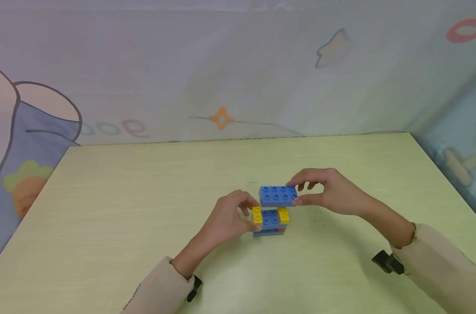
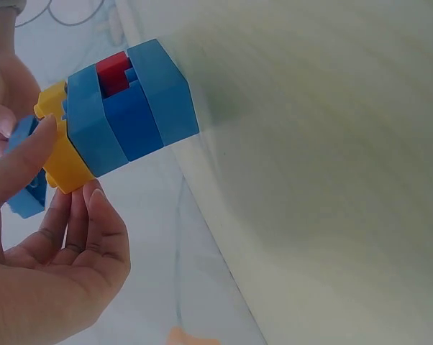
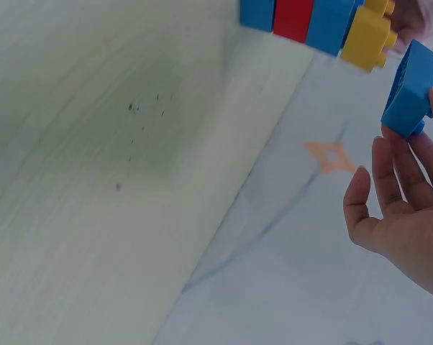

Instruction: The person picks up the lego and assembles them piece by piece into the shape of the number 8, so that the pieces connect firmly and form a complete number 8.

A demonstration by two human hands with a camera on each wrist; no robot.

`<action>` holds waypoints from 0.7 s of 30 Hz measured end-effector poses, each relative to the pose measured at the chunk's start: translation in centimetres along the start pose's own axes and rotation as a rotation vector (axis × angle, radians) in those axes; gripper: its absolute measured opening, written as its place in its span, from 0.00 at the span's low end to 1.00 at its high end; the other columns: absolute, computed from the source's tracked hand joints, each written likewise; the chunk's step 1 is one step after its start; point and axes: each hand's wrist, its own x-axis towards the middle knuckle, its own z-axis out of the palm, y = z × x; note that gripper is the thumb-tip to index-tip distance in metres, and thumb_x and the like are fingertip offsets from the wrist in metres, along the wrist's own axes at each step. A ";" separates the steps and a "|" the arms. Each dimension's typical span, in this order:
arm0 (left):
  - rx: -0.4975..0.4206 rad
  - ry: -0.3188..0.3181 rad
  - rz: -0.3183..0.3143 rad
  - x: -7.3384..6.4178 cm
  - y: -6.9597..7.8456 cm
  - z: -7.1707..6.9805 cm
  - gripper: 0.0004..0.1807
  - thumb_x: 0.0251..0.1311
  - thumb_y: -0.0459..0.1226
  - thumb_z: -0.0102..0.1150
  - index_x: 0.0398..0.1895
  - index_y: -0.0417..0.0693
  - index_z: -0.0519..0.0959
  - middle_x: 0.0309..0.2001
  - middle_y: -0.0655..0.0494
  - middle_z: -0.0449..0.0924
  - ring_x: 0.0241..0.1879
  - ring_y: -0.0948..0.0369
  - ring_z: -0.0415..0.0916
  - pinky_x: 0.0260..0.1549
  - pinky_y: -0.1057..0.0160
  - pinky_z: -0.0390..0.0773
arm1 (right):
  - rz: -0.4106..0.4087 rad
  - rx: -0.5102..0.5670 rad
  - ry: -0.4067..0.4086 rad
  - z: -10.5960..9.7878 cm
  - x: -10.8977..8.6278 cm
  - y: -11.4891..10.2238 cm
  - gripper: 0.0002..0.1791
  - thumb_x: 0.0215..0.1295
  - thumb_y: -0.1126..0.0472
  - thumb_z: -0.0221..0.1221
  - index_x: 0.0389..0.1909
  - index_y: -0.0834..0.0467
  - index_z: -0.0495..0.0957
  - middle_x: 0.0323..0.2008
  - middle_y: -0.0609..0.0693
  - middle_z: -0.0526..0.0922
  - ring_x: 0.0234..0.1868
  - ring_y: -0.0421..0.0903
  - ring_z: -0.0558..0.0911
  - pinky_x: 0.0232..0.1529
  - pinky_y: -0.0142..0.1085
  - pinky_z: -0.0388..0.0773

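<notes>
A small stack of toy building bricks stands on the table, its top blue brick carrying two yellow bricks, one at each end. My left hand pinches the left yellow brick between thumb and fingers. The right yellow brick is untouched. Lower down, the left wrist view reveals a dark blue brick and a red brick between blue layers. Above the stack, my right hand pinches a long blue brick by its right end, studs up. In the right wrist view, this brick is apart from the yellow one.
The pale wooden table spreads widely to the left of the stack. A printed cloth backdrop rises behind its far edge. Small dark specks mark the tabletop near the stack.
</notes>
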 end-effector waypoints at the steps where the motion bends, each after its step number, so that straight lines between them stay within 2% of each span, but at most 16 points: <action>1: -0.001 0.001 0.001 0.0 0.0 0.0 0.18 0.41 0.32 0.72 0.37 0.41 0.77 0.34 0.57 0.75 0.33 0.58 0.70 0.28 0.65 0.70 | -0.020 0.008 -0.006 0.2 -0.1 -0.2 0.15 0.52 0.63 0.65 0.43 0.57 0.80 0.40 0.43 0.79 0.38 0.41 0.74 0.39 0.35 0.72; 6: -0.007 0.007 0.017 0.0 -0.1 0.0 0.18 0.40 0.31 0.72 0.35 0.40 0.76 0.33 0.56 0.75 0.33 0.57 0.70 0.28 0.65 0.69 | -0.078 0.029 -0.021 1.4 -0.5 -0.6 0.15 0.52 0.63 0.66 0.43 0.57 0.79 0.39 0.42 0.80 0.37 0.39 0.74 0.38 0.34 0.72; 13: -0.020 0.004 0.012 -0.1 0.0 0.1 0.18 0.40 0.31 0.72 0.36 0.41 0.76 0.33 0.55 0.75 0.33 0.57 0.70 0.28 0.64 0.69 | -0.063 0.022 -0.014 1.9 -0.6 -0.7 0.16 0.50 0.66 0.66 0.42 0.57 0.80 0.38 0.41 0.79 0.36 0.39 0.75 0.37 0.35 0.72; 21: -0.017 0.011 0.000 -0.1 0.0 0.1 0.17 0.40 0.31 0.72 0.36 0.41 0.76 0.33 0.56 0.75 0.33 0.57 0.69 0.28 0.64 0.69 | -0.075 0.014 -0.021 1.9 -0.5 -0.8 0.14 0.54 0.62 0.65 0.43 0.58 0.80 0.39 0.42 0.80 0.36 0.40 0.74 0.37 0.34 0.71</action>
